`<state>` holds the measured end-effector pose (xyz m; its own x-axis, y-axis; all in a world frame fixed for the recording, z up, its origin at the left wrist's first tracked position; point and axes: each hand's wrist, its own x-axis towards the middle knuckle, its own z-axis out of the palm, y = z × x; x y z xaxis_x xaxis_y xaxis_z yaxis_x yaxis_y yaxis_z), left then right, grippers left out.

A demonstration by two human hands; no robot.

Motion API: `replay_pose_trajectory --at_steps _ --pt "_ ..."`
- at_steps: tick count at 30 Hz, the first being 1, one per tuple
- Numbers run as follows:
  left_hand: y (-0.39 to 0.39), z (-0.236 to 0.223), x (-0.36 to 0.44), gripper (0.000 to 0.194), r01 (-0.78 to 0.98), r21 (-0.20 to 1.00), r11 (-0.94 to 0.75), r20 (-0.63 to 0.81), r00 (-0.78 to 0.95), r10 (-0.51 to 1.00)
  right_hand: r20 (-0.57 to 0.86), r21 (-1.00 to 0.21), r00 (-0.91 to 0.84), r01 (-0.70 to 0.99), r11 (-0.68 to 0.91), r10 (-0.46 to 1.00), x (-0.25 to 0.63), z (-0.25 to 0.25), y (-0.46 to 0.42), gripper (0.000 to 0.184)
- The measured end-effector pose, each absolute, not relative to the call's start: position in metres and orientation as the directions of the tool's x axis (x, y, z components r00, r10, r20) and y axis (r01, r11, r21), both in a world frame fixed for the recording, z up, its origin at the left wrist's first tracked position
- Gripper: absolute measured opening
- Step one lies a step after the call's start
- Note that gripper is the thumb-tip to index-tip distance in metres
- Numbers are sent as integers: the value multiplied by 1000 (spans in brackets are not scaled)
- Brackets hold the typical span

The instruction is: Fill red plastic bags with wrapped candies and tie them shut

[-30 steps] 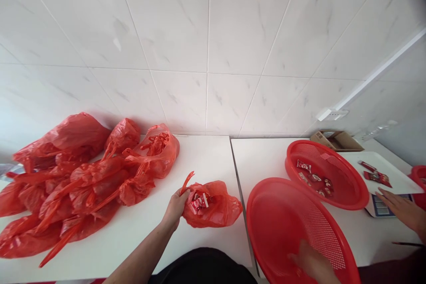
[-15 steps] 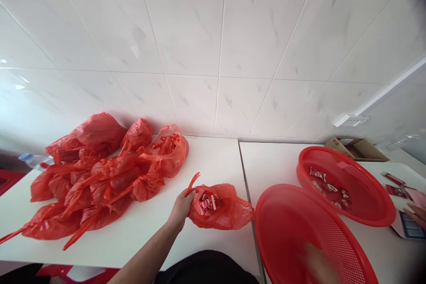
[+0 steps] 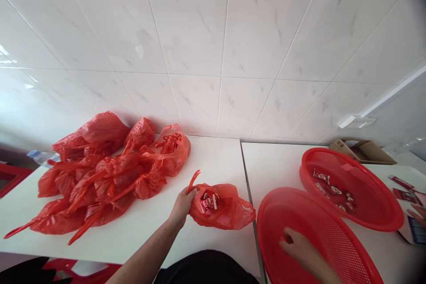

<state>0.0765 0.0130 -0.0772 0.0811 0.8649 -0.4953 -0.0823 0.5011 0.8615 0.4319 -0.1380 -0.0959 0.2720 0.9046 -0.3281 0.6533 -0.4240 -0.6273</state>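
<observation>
My left hand (image 3: pixel 183 203) is closed on the handle side of a red plastic bag (image 3: pixel 233 213), which lies open on the white table. Inside its mouth are small red-and-white wrapped packets (image 3: pixel 209 201). Over the near red plastic basket (image 3: pixel 276 204), my right hand (image 3: pixel 294 242) reaches in with its fingers curled and pinched together. Whatever those fingers hold, if anything, is hidden. The bag's far end lies beside the basket's left rim.
Several tied red bags (image 3: pixel 113 177) are heaped on the left, near a plastic bottle (image 3: pixel 41 157). A second red basket (image 3: pixel 376 195) holds several wrapped packets (image 3: pixel 336 190). Behind it sits a cardboard box (image 3: pixel 362 151). Another person's hand (image 3: pixel 417 213) shows at the right edge.
My right hand, blurred low in the near basket before, has moved left and up inside it, its fingers now curled. My left hand keeps hold of the bag. The view has shifted slightly.
</observation>
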Motion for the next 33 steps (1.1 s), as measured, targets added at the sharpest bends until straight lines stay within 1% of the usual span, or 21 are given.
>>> replay_pose_trajectory --at_steps 1,3,5,6,7,10,12,14,15,16,18,19,21,22,23,25,26,28,30,32,33 --pt "13 -78 77 39 -82 862 500 -493 88 865 -339 -646 172 672 -362 925 417 -80 -126 19" --pt "13 -79 78 39 -84 864 496 -488 96 867 -309 -659 51 709 -252 950 383 -49 -102 13" --pt "14 -80 80 39 -79 865 495 -488 92 868 -263 -645 -38 750 -146 964 349 -28 -81 6" --pt "14 -80 80 39 -80 867 493 -486 89 869 -236 -614 -67 784 -95 969 334 -22 -72 5" --pt "13 -81 80 38 -85 868 489 -482 89 871 -190 -575 -84 817 -41 978 322 -19 -64 8" --pt "12 -80 79 37 -110 870 481 -473 91 876 -63 -435 -79 899 44 995 305 -27 -47 29" --pt "11 -79 78 37 -114 872 477 -469 88 879 -3 -347 -27 937 25 1000 308 -38 -43 41" --pt "11 -76 77 36 -100 875 474 -467 84 880 21 -280 33 960 -25 999 316 -51 -43 46" --pt "11 -74 77 36 -92 876 474 -467 86 880 3 -257 55 965 -52 998 321 -57 -45 43" --pt "11 -72 77 36 -83 877 474 -467 92 880 -41 -250 70 965 -78 997 326 -62 -47 36" --pt "13 -64 77 35 -61 884 463 -454 119 883 -158 -265 76 957 -117 984 333 -67 -51 11" --pt "14 -59 77 35 -44 893 447 -438 136 889 -210 -282 78 950 -137 974 336 -65 -52 7" --pt "18 -45 76 35 20 919 393 -392 133 910 -259 -372 119 903 -213 959 339 -55 -53 18" --pt "21 -37 75 37 69 934 351 -357 110 927 -250 -463 137 852 -243 958 341 -46 -52 20" --pt "23 -28 73 38 122 946 300 -311 84 947 -224 -582 145 773 -251 964 342 -35 -50 21" --pt "28 -7 69 39 223 958 179 -195 54 979 -125 -819 158 540 -192 980 346 -13 -45 24" --pt "30 4 67 37 272 956 112 -133 61 989 -64 -892 169 431 -132 983 347 -3 -42 25" --pt "32 27 61 29 391 920 -10 -32 99 995 3 -967 228 248 -55 974 348 12 -35 26" --pt "33 47 56 21 529 843 -102 43 122 992 -18 -999 263 23 -25 964 346 18 -28 27" --pt "33 61 54 17 602 785 -149 80 141 987 -64 -968 232 -250 -4 971 340 19 -22 30" --pt "32 66 55 14 602 784 -154 81 147 986 -85 -935 208 -354 -6 974 335 19 -21 32"
